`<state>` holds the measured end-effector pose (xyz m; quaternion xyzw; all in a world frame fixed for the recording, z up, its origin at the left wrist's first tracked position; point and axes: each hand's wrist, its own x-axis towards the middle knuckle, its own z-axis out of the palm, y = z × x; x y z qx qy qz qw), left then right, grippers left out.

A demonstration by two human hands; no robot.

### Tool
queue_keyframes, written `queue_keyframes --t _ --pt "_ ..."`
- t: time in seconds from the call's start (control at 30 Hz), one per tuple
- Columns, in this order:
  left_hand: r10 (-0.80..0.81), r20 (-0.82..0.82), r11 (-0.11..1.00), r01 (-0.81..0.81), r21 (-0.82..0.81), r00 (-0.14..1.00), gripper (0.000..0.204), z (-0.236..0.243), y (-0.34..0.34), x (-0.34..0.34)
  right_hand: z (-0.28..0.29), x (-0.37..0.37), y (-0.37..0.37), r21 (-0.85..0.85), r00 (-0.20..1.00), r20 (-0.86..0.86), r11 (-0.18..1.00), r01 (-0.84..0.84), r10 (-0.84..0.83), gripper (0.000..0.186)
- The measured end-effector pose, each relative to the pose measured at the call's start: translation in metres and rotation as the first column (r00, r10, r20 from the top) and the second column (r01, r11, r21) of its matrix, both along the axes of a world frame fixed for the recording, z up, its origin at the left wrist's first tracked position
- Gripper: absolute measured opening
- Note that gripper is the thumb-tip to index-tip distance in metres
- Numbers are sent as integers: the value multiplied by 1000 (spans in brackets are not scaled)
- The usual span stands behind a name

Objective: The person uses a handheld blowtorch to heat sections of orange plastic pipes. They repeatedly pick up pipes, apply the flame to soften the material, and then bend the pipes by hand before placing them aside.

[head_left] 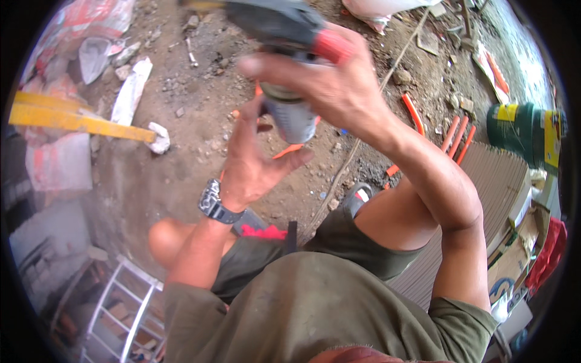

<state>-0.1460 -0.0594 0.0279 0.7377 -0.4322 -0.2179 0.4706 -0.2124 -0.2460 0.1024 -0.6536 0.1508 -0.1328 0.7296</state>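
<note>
Gritty dirt ground [200, 103], strewn with stones, is spreading across the frame. Ribbed sheets [487, 175] are lying stacked at right; a metal ladder-like frame [138, 322] is standing lower left. One yellow bar [78, 121] is jutting in at left, and a green bucket [511, 136] is sitting upper right. At upper centre, the right hand [339, 85] is grasping a black-and-red tool [272, 24] above a cylindrical canister [292, 118]; the left hand [254, 163] is spreading loosely beside it, contact unclear. Slim orange tubes [413, 113] are lying right of centre.

Slightly tilted silvery canister [292, 120] under blurred black-and-red tool [275, 25], midair.
</note>
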Motion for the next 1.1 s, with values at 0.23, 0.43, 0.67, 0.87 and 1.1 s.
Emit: queue_keyframes --t 0.23,0.43,0.67,0.87,1.1 --pt "123 -171 983 -144 -117 978 75 0 -10 27 -4 27 24 -383 989 142 924 20 37 56" --pt "283 84 959 -285 8 955 76 0 6 42 -31 5 14 -656 958 284 724 212 -22 49" --pt "324 300 939 -343 12 897 80 6 23 54 -20 4 13 -802 984 179 582 135 19 27" --pt "289 405 948 -319 6 868 80 -2 33 65 -15 4 24 -467 999 -44 883 -43 26 39" --pt "191 177 974 -209 91 965 72 -40 29 62 -34 -5 18 -366 945 -288 895 -257 154 50"
